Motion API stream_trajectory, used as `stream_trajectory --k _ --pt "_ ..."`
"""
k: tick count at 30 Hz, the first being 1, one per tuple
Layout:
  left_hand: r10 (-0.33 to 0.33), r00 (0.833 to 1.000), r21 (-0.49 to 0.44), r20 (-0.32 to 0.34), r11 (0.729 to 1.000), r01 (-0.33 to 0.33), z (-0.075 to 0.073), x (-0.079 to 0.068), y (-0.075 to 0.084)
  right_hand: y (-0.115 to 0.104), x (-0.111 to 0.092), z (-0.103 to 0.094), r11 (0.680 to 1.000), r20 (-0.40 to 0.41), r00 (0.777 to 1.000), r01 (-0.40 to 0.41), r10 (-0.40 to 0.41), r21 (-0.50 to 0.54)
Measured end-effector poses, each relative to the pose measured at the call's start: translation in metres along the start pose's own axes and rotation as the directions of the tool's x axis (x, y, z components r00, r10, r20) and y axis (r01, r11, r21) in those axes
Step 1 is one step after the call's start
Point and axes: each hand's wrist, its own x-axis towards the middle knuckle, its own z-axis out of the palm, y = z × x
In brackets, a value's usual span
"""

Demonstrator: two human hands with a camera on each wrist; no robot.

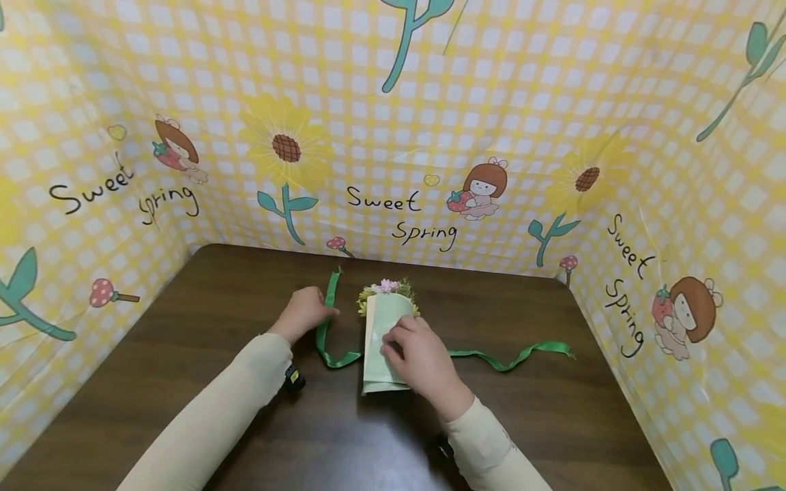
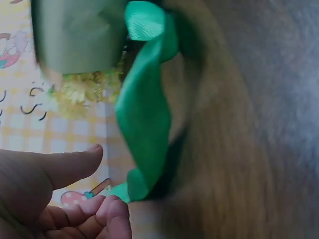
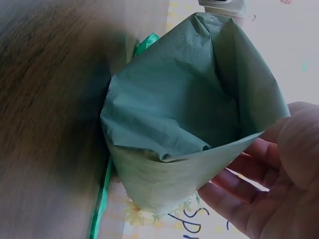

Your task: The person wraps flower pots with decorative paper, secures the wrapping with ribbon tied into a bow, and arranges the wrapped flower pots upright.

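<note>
A small bouquet [image 1: 381, 341] in pale green wrapping paper [image 3: 169, 109] lies on the table, its flowers [image 1: 387, 288] facing the far side. In the right wrist view the paper's wide end gapes, showing folds inside. My right hand [image 1: 424, 354] holds the wrapped bouquet from the right, fingers bent against the paper. A green satin ribbon [image 2: 144, 109] emerges from both sides of the bouquet; its middle is hidden. Beside the ribbon's left length is my left hand [image 1: 305, 314], thumb and fingers parted in the left wrist view. The ribbon's end runs behind those fingertips [image 2: 117, 211].
The dark wooden table [image 1: 215, 300] is enclosed by a yellow checked cloth [image 1: 393, 136] at the back and sides. The ribbon's right length [image 1: 510, 361] waves across the tabletop toward the right edge.
</note>
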Motion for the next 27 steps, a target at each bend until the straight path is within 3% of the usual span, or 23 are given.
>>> stream_trajectory --k 9,11,13,14,15,18,19,21,23,27 --pt "0.082 0.996 0.051 -0.028 0.995 -0.08 0.01 0.002 -0.01 0.004 0.001 0.002 1.0 -0.005 1.0 0.021 -0.021 0.004" --pt "0.068 0.998 -0.023 -0.009 0.997 -0.068 0.008 0.001 -0.014 0.004 0.001 0.002 1.0 -0.009 1.0 0.02 -0.02 0.001" --pt "0.034 0.999 -0.188 0.037 0.982 -0.026 0.004 0.0 -0.021 0.004 0.001 0.002 1.0 -0.011 1.0 0.018 -0.018 0.005" --pt "0.012 0.998 -0.293 0.064 0.956 0.007 0.001 -0.001 -0.024 0.004 0.001 0.002 1.0 -0.01 1.0 0.017 -0.017 0.009" --pt "-0.021 0.996 -0.407 0.091 0.911 0.057 -0.002 -0.002 -0.027 0.004 0.001 0.002 1.0 -0.007 1.0 0.016 -0.015 0.012" --pt "-0.059 0.982 -0.68 0.178 0.714 0.166 -0.014 -0.005 -0.034 0.005 0.001 0.001 1.0 0.004 1.0 0.013 -0.013 0.015" --pt "-0.059 0.978 -0.738 0.199 0.648 0.189 -0.018 -0.006 -0.035 0.005 0.001 0.001 1.0 0.005 1.0 0.012 -0.012 0.014" --pt "-0.048 0.974 -0.815 0.219 0.54 0.21 -0.026 -0.008 -0.036 0.006 0.001 0.001 1.0 0.005 1.0 0.009 -0.009 0.01" --pt "-0.024 0.975 -0.861 0.22 0.465 0.205 -0.033 -0.011 -0.035 0.006 0.002 0.0 1.0 0.001 1.0 0.008 -0.008 0.01" --pt "-0.019 0.984 -0.911 0.179 0.374 0.173 -0.041 -0.016 -0.029 0.008 0.002 -0.001 1.0 -0.001 1.0 0.007 -0.006 0.02"
